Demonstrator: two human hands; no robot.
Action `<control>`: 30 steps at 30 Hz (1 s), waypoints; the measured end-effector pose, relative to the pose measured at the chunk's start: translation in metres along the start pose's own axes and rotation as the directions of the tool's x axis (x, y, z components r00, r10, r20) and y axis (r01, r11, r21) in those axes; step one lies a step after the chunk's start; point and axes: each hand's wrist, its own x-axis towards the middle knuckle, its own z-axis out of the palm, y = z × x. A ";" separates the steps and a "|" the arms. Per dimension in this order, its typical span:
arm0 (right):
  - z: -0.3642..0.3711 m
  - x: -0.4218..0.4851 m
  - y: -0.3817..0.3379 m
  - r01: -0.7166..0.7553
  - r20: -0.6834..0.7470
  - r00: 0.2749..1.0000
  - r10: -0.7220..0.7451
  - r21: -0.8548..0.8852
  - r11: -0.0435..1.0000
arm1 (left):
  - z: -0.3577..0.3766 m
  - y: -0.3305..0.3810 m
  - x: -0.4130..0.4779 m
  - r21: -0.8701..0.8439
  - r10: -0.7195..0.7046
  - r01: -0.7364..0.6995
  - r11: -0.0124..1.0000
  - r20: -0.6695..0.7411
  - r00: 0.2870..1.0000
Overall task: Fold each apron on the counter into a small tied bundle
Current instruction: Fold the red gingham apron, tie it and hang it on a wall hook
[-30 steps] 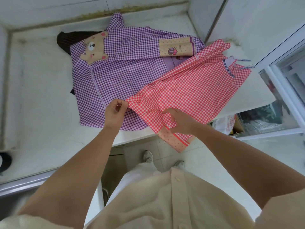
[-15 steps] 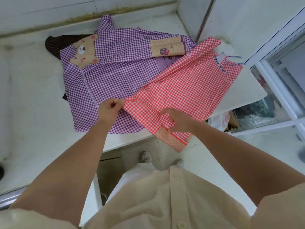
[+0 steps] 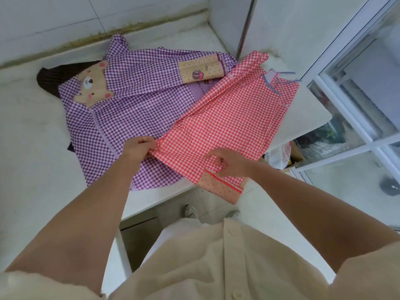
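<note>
The right apron [image 3: 233,126] overlaps the left apron [image 3: 134,118] on the counter [image 3: 32,148], its near corner hanging past the front edge.

White counter [image 3: 32,148] abuts white tiled wall [image 3: 65,18]; joint seam [image 3: 129,27] stained dark. White-framed glass window [image 3: 346,118] at right. Pale tiled floor [image 3: 208,203] below. Lighting diffuse, even.

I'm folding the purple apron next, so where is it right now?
In the head view the purple apron lies spread on the counter, left of centre, with its right part under the red apron.
</note>
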 end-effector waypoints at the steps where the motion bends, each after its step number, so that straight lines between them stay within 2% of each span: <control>1: -0.001 -0.001 0.001 -0.020 0.000 1.000 0.020 0.039 0.999 | -0.001 0.004 0.002 -0.041 -0.053 0.054 0.998 0.025 0.998; 3: -0.005 -0.004 -0.002 -0.054 0.011 0.999 0.053 0.108 0.993 | 0.001 0.013 0.005 -0.031 -0.170 0.177 0.984 0.165 0.972; 6: -0.012 -0.010 -0.010 -0.062 0.002 0.998 0.063 0.184 0.981 | 0.014 0.030 0.004 0.183 -0.287 0.236 0.954 0.343 0.895; 8: -0.015 -0.013 -0.010 -0.077 -0.171 0.979 0.114 0.212 0.974 | 0.023 0.038 0.005 0.332 -0.331 0.200 0.922 0.404 0.853; 9: -0.018 -0.013 -0.006 -0.109 -0.328 0.928 0.175 0.212 0.971 | 0.026 0.041 0.006 0.387 -0.345 0.175 0.905 0.429 0.835; 10: -0.020 -0.013 -0.001 -0.175 -0.490 0.830 0.265 0.221 0.959 | 0.029 0.045 0.005 0.428 -0.353 0.150 0.891 0.447 0.822; 11: -0.023 -0.014 0.003 -0.269 -0.613 0.699 0.369 0.254 0.929 | 0.029 0.048 0.005 0.457 -0.357 0.130 0.880 0.454 0.816; 12: -0.028 -0.016 0.008 -0.369 -0.662 0.572 0.484 0.319 0.873 | 0.029 0.051 0.006 0.462 -0.356 0.125 0.878 0.457 0.815; 13: -0.032 -0.020 0.012 -0.448 -0.634 0.482 0.605 0.414 0.792 | 0.029 0.054 0.008 0.447 -0.359 0.130 0.885 0.478 0.802; 14: -0.035 -0.021 0.017 -0.492 -0.550 0.434 0.713 0.519 0.700 | 0.030 0.056 0.011 0.414 -0.370 0.163 0.896 0.491 0.789; 15: -0.037 -0.022 0.021 -0.492 -0.440 0.417 0.795 0.626 0.605 | 0.032 0.060 0.013 0.376 -0.382 0.201 0.905 0.507 0.773; 17: -0.033 -0.022 0.027 -0.365 -0.207 0.447 0.870 0.846 0.389 | 0.039 0.065 0.015 0.343 -0.399 0.243 0.907 0.523 0.753; 19: -0.026 -0.022 0.025 -0.214 -0.024 0.515 0.857 0.964 0.156 | 0.047 0.066 0.017 0.377 -0.397 0.213 0.901 0.525 0.753; 20: -0.022 -0.023 0.025 -0.190 0.013 0.561 0.827 0.975 0.114 | 0.050 0.066 0.018 0.378 -0.384 0.198 0.905 0.521 0.762; 22: -0.018 -0.026 0.026 -0.215 -0.007 0.612 0.791 0.961 0.174 | 0.055 0.066 0.019 0.364 -0.334 0.155 0.918 0.502 0.798; 24: -0.018 -0.032 0.029 -0.230 -0.056 0.611 0.790 0.942 0.244 | 0.058 0.064 0.020 0.349 -0.281 0.112 0.930 0.482 0.830; 26: -0.019 -0.036 0.032 -0.178 -0.122 0.616 0.778 0.941 0.289 | 0.059 0.063 0.024 0.312 -0.249 0.105 0.944 0.465 0.850; 28: -0.021 -0.039 0.032 -0.127 -0.167 0.618 0.768 0.943 0.307 | 0.059 0.064 0.023 0.306 -0.293 0.153 0.940 0.487 0.823; 30: -0.023 -0.042 0.032 -0.116 -0.138 0.646 0.750 0.954 0.275 | 0.059 0.067 0.019 0.365 -0.373 0.187 0.912 0.548 0.749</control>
